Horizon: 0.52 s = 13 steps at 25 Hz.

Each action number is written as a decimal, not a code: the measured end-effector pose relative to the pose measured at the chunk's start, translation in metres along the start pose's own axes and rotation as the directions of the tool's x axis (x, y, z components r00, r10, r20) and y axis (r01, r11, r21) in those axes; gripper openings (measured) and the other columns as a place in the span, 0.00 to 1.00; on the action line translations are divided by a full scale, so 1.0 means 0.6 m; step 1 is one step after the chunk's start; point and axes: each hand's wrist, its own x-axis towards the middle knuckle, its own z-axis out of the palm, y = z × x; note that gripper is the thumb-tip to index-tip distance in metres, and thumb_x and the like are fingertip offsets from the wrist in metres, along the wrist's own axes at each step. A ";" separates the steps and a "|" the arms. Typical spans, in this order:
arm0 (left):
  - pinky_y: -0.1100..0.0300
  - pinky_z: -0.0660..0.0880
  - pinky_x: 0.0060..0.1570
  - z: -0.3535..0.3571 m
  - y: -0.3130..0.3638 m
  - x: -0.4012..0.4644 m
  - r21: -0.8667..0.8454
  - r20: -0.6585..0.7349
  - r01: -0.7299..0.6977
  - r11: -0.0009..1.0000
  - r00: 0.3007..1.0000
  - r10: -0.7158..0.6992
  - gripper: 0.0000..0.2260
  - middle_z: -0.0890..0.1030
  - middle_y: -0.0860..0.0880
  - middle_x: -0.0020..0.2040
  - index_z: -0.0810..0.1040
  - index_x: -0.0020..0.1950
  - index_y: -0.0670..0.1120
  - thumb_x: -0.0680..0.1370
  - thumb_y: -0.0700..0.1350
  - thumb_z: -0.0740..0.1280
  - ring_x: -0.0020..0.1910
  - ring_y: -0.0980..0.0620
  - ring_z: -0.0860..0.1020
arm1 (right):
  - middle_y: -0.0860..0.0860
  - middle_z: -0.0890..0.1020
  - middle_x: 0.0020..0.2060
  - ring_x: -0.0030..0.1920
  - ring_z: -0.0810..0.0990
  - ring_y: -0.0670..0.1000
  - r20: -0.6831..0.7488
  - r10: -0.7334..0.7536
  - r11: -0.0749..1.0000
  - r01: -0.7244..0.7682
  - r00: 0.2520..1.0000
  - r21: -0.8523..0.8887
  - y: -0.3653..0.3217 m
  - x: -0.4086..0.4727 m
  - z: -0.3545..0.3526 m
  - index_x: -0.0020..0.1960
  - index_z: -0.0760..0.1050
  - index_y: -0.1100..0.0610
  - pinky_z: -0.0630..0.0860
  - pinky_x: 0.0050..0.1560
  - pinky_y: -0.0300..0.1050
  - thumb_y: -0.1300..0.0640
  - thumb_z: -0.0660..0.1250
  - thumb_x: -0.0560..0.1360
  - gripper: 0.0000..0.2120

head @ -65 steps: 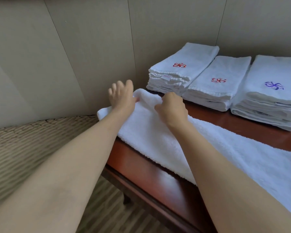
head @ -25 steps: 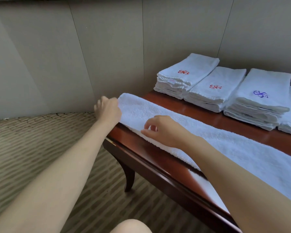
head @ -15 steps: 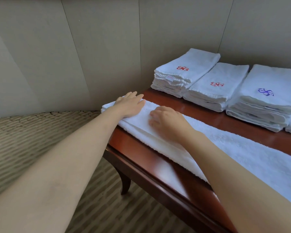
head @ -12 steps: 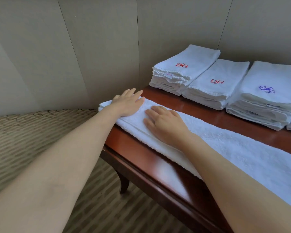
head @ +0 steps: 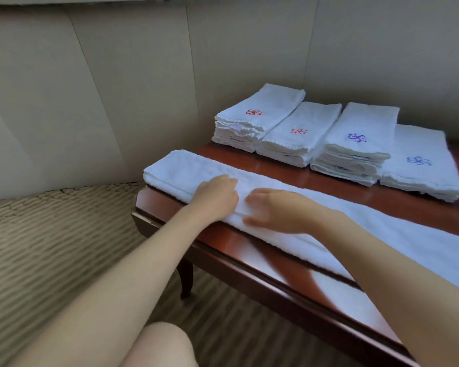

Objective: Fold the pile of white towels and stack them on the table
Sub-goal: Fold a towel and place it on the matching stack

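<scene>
Head view: long white towel (head: 382,229) folded lengthwise into a narrow strip, lying along the near edge of the glossy reddish wooden desk (head: 249,157), left end doubled over at the desk's left corner, right part running out of frame. Left hand (head: 216,196) laid palm down on the strip near its left end, grip relaxed and fairly flat, fingers pointing far-right, pressing the cloth and pinching nothing. Right hand (head: 273,210) just beside it to the right, also palm down on the towel, fingers straight and close together, blurred at the tips, thumb at the near edge of the strip. Farther back on the desk, against the padded beige wall (head: 117,88), a row of folded white towel stacks touching side by side: leftmost stack (head: 260,117) and second stack (head: 300,133) with red embroidered emblems, third stack (head: 358,139) and fourth stack (head: 419,162) with blue ones. Striped beige carpet (head: 51,247) below left; bare knee (head: 159,345) at the bottom edge.
</scene>
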 end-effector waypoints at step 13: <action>0.53 0.72 0.26 0.014 0.048 -0.115 0.137 -0.399 -0.343 0.929 0.840 0.368 0.12 0.75 0.44 0.38 0.77 0.42 0.39 0.64 0.25 0.69 0.34 0.45 0.74 | 0.53 0.76 0.40 0.41 0.76 0.57 -0.547 0.054 0.987 -0.127 0.835 -0.096 0.028 -0.139 0.039 0.45 0.78 0.59 0.68 0.26 0.43 0.64 0.65 0.70 0.06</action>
